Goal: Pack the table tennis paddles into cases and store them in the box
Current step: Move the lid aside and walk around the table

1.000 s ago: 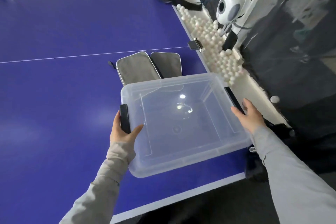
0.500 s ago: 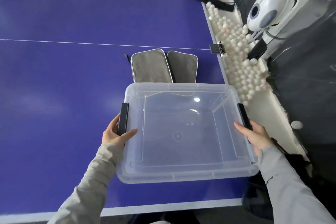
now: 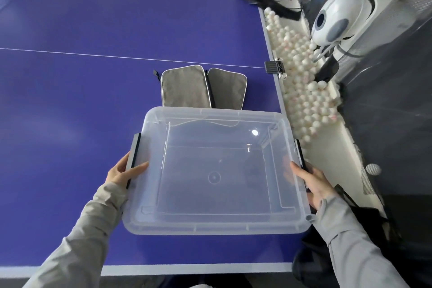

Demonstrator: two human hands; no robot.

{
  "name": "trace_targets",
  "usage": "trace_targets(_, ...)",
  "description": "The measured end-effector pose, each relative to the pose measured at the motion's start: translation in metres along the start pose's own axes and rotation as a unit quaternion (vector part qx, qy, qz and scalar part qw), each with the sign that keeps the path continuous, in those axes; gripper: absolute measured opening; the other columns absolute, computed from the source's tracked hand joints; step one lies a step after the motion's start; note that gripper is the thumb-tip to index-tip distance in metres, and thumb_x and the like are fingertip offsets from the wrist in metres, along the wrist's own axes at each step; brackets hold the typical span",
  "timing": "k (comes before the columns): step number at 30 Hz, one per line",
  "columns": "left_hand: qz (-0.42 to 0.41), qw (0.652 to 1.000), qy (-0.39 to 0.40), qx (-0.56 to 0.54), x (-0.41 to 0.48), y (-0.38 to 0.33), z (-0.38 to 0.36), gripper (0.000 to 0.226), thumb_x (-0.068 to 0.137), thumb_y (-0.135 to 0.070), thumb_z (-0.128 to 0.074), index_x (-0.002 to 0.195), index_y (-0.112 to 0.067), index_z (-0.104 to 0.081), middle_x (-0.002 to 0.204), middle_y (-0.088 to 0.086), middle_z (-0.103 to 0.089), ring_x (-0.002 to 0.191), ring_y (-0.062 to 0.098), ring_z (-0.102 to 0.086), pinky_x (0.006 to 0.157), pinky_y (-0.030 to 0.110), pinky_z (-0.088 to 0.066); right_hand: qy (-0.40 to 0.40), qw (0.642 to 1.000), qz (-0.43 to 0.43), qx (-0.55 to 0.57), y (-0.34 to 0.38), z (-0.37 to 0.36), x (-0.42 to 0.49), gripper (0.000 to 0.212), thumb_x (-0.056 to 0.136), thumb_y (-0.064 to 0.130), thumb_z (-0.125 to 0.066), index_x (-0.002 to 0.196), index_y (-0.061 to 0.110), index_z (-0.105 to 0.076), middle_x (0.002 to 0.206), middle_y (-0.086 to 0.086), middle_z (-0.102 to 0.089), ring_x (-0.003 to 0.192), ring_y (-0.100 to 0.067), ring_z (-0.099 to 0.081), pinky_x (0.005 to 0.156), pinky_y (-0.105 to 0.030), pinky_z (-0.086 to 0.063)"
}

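The left hand [image 3: 124, 172] and right hand [image 3: 313, 184] curl round the side rims of the box [image 3: 210, 229], and the two grey cases [image 3: 184, 87] lie straight ahead past it, lengthwise away, apparently zipped.

A single wide-angle camera sits on the person's head, above the near end of the blue table [image 3: 70, 100], and faces forward and steeply down. It is close to the work. Both sleeves rise from the bottom corners to the left hand [image 3: 121, 170] and right hand [image 3: 313, 182], which grip the sides of the clear box [image 3: 210, 227] filling the lower middle. Farther off are two grey cases [image 3: 184, 86], the table's far edge along the top, and a trough of white balls [image 3: 304, 91] down the right side.
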State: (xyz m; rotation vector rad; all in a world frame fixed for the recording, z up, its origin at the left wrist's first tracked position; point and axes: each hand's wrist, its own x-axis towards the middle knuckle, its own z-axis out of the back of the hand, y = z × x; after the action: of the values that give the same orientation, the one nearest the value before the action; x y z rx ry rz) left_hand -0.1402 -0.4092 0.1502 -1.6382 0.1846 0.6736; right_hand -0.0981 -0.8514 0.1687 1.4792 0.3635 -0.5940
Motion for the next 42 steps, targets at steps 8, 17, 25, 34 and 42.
trace_targets(8, -0.056, 0.993, -0.049, 0.087, -0.012, -0.010, 0.001, 0.101, 0.053, -0.034, -0.079, 0.144, -0.031, -0.034, 0.137, 0.000, -0.051, 0.121, 0.018, -0.052, 0.102, 0.037, -0.039, -0.043, 0.989, 0.102, -0.102, 0.002, 0.005, -0.002, 0.067, 0.079, 0.021, -0.075, 0.137, 0.028, -0.042, 0.138, 0.005, -0.051, 0.124, -0.012, -0.049, 0.105, -0.034, -0.039)
trace_targets(17, -0.134, 0.908, -0.141, 0.370, -0.048, 0.004, -0.022, 0.078, 0.075, -0.033, -0.077, 0.140, -0.011, -0.040, 0.143, 0.008, -0.040, 0.133, 0.025, -0.032, 0.111, 0.038, -0.028, -0.107, 0.909, 0.184, -0.359, -0.022, 0.002, -0.032, 0.067, 0.082, 0.035, -0.071, 0.137, 0.010, -0.044, 0.141, -0.011, -0.044, 0.134, -0.025, -0.036, 0.110, -0.038, -0.028)
trace_targets(25, -0.118, 0.920, -0.111, 0.356, -0.057, 0.002, -0.032, 0.074, 0.077, -0.030, -0.076, 0.138, -0.007, -0.041, 0.137, 0.011, -0.042, 0.122, 0.026, -0.044, 0.098, 0.027, -0.033, -0.107, 0.901, 0.201, -0.370, -0.020, -0.017, -0.042, 0.069, 0.083, 0.028, -0.070, 0.137, -0.002, -0.040, 0.141, -0.019, -0.042, 0.132, -0.032, -0.037, 0.111, -0.041, -0.029)
trace_targets(34, -0.149, 0.962, -0.095, 0.208, -0.075, -0.015, -0.016, 0.105, 0.059, -0.050, -0.082, 0.146, -0.026, -0.027, 0.143, -0.008, -0.040, 0.129, 0.012, -0.041, 0.105, 0.029, -0.033, -0.118, 0.905, 0.258, -0.316, 0.021, -0.024, -0.058, 0.068, 0.084, 0.024, -0.070, 0.139, 0.003, -0.037, 0.142, -0.017, -0.041, 0.132, -0.030, -0.037, 0.108, -0.035, -0.029)
trace_targets(42, -0.121, 0.959, -0.214, 0.143, -0.072, -0.034, 0.028, 0.074, 0.057, -0.039, -0.088, 0.120, -0.037, -0.048, 0.079, -0.003, -0.060, 0.069, 0.018, -0.063, 0.056, 0.029, -0.052, -0.096, 0.912, 0.256, -0.306, 0.047, -0.096, -0.054, 0.064, 0.083, 0.028, -0.070, 0.135, 0.006, -0.041, 0.131, -0.018, -0.054, 0.114, -0.033, -0.052, 0.090, -0.033, -0.038)
